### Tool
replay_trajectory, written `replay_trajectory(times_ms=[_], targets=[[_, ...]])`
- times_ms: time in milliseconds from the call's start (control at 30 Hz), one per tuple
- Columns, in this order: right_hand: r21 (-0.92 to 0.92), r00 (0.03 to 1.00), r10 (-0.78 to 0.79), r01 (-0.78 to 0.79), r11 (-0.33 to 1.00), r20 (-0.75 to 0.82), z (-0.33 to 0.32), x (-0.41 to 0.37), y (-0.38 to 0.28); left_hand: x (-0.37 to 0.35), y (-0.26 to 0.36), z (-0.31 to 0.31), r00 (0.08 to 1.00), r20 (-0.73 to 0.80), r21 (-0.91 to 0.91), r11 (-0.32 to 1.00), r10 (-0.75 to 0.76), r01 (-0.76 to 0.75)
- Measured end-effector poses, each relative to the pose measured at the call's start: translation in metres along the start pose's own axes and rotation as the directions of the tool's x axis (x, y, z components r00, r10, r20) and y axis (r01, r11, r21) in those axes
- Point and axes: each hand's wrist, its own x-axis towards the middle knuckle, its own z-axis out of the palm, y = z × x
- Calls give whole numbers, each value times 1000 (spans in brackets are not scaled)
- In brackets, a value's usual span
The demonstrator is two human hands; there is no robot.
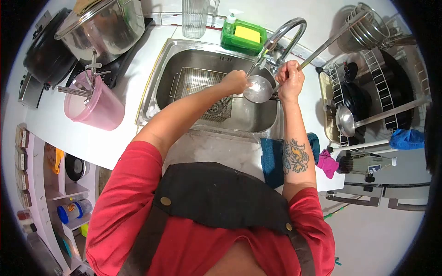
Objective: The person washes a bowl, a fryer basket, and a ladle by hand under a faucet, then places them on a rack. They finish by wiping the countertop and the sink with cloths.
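Over the right part of the steel sink (152, 99), my right hand (292, 82) is closed around the long handle of a metal ladle (258, 89). The handle slants up toward the back right. My left hand (235, 83) is closed at the left edge of the ladle's round bowl, under the chrome faucet (271, 43); what its fingers grip, if anything, is hidden. A wire basket (195, 83) lies in the sink, left of the ladle.
Behind the sink are a green holder (228, 39) with a yellow sponge (247, 33) and a glass pitcher (194, 18). A pink container (103, 108) with utensils and a large pot (110, 32) stand left. A dish rack (343, 101) and blue cloth (272, 161) are right.
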Motion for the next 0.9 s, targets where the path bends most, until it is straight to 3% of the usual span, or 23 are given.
replay_trajectory(times_ms=[33, 67, 133, 167, 200, 233, 267, 300, 333, 400, 467, 567, 633, 667, 700, 733, 767, 867, 900], targets=[[-17, 998, 4, -3, 1000, 56, -1, -1, -1, -2, 2, -2, 985, -36, -53, 985, -166, 164], [-16, 998, 5, -4, 1000, 57, -1, -1, 0, -2, 2, -2, 985, -36, -53, 985, -167, 165], [-219, 996, -25, 42, 975, 82, 4, -2, -4, 6, -10, 11, 964, 37, -445, 859, -264, 253], [-351, 986, 19, 40, 935, 163, -1, -4, -9, 10, -21, 18, 964, 38, -443, 860, -265, 254], [-351, 987, 19, 39, 936, 163, -2, -8, -10, 18, -39, 30, 998, -52, -207, 978, 30, -40], [-540, 980, 8, 103, 835, 198, -3, -13, -11, 19, -45, 33, 940, -63, 57, 942, 334, -331], [-702, 972, 5, 167, 693, 236, -4, -15, -12, 21, -46, 37, 940, -63, 55, 942, 335, -332], [-732, 950, 79, 177, 658, 301, -9, -16, -14, 20, -43, 35, 999, -37, -554, 832, -8, -14], [-734, 950, 80, 178, 655, 302, -12, -17, -16, 19, -39, 34, 945, 187, -913, 308, -268, 269], [-777, 908, 323, 3, 630, 265, -17, -23, -22, 16, -37, 31, 939, 208, -905, 311, -274, 291], [-774, 918, 309, -4, 633, 247, -19, -27, -26, 12, -35, 32, 932, 229, -895, 315, -280, 315], [-660, 907, 402, -226, 717, 127, -27, -33, -31, 8, -30, 39, 968, 94, -893, 411, -231, 185], [-580, 864, 463, -278, 766, 198, -32, -44, -36, 10, -26, 38, 943, 193, -961, 141, -271, 237], [-495, 813, 513, -337, 801, 275, -34, -52, -38, 10, -26, 37, 944, 191, -962, 140, -270, 235], [-497, 813, 512, -335, 801, 277, -35, -62, -40, 12, -29, 40, 980, 87, -989, 102, -181, 107], [-334, 790, 506, -401, 853, 346, -34, -74, -41, 12, -29, 39, 995, -25, -998, 53, -97, -20], [-161, 769, 487, -465, 871, 413, -35, -84, -41, 13, -28, 38, 995, -29, -998, 53, -99, -23], [-139, 792, 478, -462, 876, 380, -43, -103, -40, 4, -14, 28, 987, -140, -990, 29, -76, -138], [-227, 784, 519, -467, 855, 341, -46, -105, -42, 0, -9, 26, 979, -197, -980, 27, -56, -195]])
